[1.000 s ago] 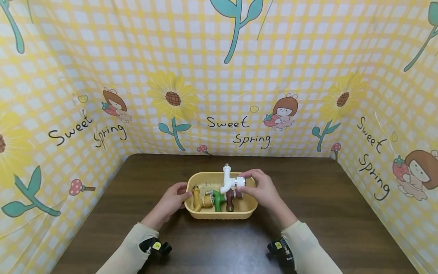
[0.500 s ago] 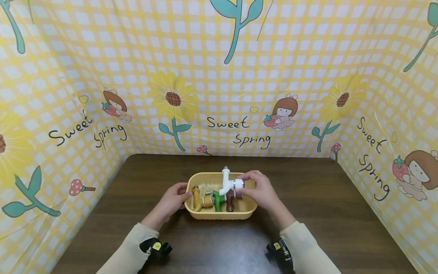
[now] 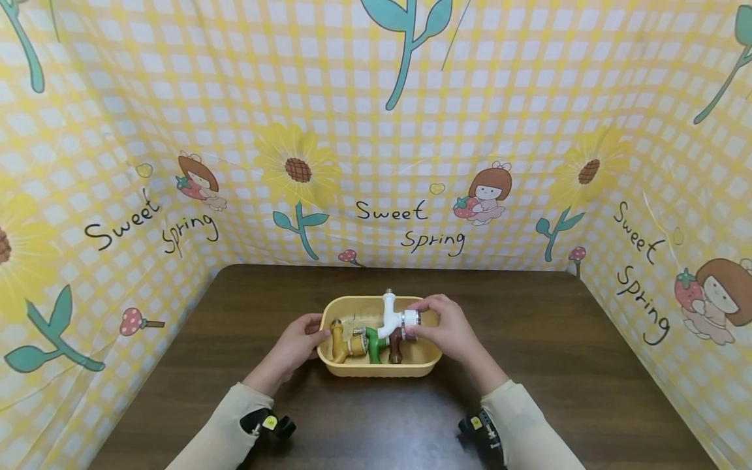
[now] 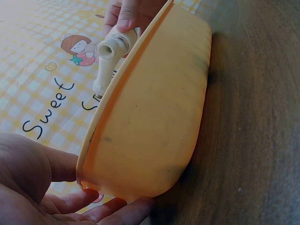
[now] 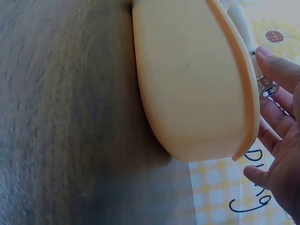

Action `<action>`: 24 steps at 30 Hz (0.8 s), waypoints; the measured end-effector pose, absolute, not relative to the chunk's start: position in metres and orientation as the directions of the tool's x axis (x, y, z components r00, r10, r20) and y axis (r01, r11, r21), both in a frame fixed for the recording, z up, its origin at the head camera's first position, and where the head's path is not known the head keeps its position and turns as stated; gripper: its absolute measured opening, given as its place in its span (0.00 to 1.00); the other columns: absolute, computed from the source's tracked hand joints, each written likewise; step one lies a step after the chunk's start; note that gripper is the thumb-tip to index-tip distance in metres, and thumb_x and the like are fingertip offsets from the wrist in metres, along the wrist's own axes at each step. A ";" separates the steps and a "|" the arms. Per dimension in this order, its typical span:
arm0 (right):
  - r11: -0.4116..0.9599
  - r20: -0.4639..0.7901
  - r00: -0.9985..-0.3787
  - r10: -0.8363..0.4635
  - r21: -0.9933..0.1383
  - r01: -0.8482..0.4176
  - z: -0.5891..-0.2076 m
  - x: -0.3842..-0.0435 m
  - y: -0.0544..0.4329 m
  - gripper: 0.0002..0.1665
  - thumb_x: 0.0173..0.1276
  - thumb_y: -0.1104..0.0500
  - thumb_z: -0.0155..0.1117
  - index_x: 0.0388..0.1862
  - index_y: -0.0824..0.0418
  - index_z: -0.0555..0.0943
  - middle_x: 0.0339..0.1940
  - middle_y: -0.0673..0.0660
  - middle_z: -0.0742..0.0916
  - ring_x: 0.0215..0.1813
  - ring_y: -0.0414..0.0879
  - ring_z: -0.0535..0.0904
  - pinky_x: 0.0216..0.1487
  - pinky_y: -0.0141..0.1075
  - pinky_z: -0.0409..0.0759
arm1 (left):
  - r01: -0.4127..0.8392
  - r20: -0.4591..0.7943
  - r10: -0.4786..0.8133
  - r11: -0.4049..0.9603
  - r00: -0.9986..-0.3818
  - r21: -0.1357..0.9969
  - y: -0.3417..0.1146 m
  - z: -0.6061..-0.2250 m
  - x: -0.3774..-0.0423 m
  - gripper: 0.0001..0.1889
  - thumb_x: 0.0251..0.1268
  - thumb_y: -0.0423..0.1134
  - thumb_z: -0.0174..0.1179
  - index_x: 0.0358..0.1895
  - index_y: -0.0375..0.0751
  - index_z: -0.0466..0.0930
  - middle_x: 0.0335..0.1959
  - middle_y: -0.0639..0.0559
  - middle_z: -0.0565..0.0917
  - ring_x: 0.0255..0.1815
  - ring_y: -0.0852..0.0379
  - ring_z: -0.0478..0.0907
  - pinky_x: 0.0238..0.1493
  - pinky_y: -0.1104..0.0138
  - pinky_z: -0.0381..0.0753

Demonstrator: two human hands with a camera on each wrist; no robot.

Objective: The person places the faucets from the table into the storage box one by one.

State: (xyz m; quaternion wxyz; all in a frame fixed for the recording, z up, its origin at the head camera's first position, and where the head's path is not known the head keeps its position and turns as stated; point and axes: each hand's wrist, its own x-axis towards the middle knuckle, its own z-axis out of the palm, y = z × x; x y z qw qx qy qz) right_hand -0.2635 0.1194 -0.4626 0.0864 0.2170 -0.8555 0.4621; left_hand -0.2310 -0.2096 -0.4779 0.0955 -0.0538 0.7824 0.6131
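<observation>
My right hand [image 3: 451, 325] pinches a white tap [image 3: 389, 316] by its silvery end, over the yellow plastic basin [image 3: 382, 370]. In the right wrist view, thumb and fingers close on that metal end [image 5: 268, 90] just past the rim. At the basin's left end, my left hand [image 3: 298, 341] grips the rim, thumb on top and fingers along the outside wall. Inside the basin lie a gold-yellow tap [image 3: 338, 343], a green tap [image 3: 374, 346] and a dark brown tap [image 3: 395, 348]. The white tap partly covers the green and brown ones.
The basin stands on a dark brown wooden table [image 3: 529, 313]. A yellow checked cloth [image 3: 376, 156] with flower prints walls in the back and both sides. Small black cameras are strapped to both wrists.
The white tap has come down a little toward the basin in my right hand, shifting slightly left at first. My left hand and the basin have stayed put.
</observation>
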 end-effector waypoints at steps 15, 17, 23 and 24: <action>0.528 0.345 -0.890 -0.297 -0.718 -0.454 -0.464 -0.265 0.120 0.20 0.52 0.54 0.85 0.44 0.48 0.89 0.45 0.48 0.86 0.53 0.47 0.80 0.59 0.49 0.78 | -0.201 -0.214 0.028 0.242 -0.976 0.949 -0.209 -0.479 -0.232 0.23 0.78 0.33 0.55 0.72 0.30 0.66 0.63 0.31 0.76 0.56 0.43 0.82 0.47 0.57 0.88; 0.538 0.342 -0.890 -0.300 -0.710 -0.454 -0.464 -0.266 0.120 0.20 0.53 0.53 0.85 0.45 0.49 0.89 0.45 0.48 0.86 0.52 0.46 0.80 0.59 0.48 0.77 | -0.199 -0.212 0.028 0.244 -0.977 0.949 -0.209 -0.479 -0.232 0.23 0.79 0.33 0.55 0.72 0.30 0.66 0.63 0.31 0.76 0.57 0.43 0.81 0.47 0.57 0.88; 0.546 0.339 -0.890 -0.303 -0.704 -0.454 -0.464 -0.267 0.121 0.20 0.52 0.53 0.85 0.45 0.49 0.89 0.45 0.49 0.86 0.53 0.47 0.80 0.59 0.47 0.77 | -0.195 -0.207 0.030 0.233 -0.978 0.953 -0.208 -0.479 -0.231 0.24 0.78 0.32 0.55 0.71 0.29 0.66 0.63 0.30 0.76 0.57 0.42 0.81 0.47 0.57 0.88; 0.548 0.339 -0.891 -0.302 -0.703 -0.453 -0.464 -0.267 0.121 0.21 0.52 0.53 0.85 0.45 0.49 0.89 0.45 0.49 0.86 0.53 0.47 0.80 0.59 0.47 0.77 | -0.194 -0.206 0.030 0.231 -0.978 0.954 -0.208 -0.479 -0.231 0.24 0.78 0.32 0.55 0.71 0.28 0.66 0.62 0.30 0.76 0.57 0.42 0.81 0.47 0.57 0.88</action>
